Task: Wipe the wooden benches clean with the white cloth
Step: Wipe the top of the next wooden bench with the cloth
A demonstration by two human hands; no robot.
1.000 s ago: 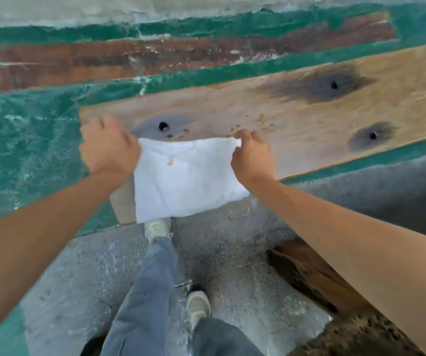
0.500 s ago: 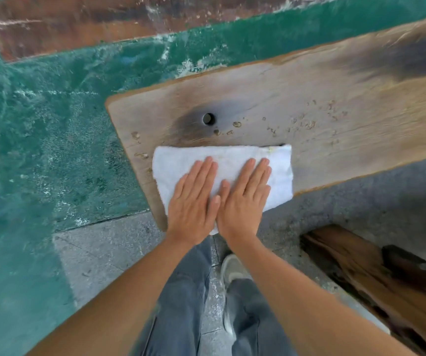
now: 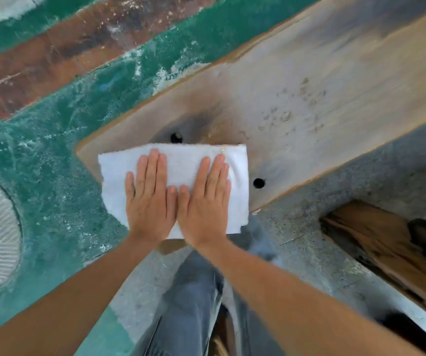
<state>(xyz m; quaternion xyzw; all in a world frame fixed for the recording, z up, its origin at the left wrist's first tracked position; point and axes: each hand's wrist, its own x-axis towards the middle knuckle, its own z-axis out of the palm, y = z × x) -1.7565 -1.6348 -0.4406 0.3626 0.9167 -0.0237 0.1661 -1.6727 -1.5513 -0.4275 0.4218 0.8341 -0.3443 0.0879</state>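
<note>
Presently both grips lie flat with fingers straight, pressing the white cloth (image 3: 181, 160) onto the near end of the table (image 3: 309, 98): left hand (image 3: 150, 199) and right hand (image 3: 204, 201) touching side by side. Unwiped crumbs (image 3: 286, 115) lie ahead and rightward of the right hand, along the plank's long axis; judged, the stroke runs that way.

No readable text, label, brand, number or sign found anywhere in head view. No lettering seen on any surface shown.
</note>
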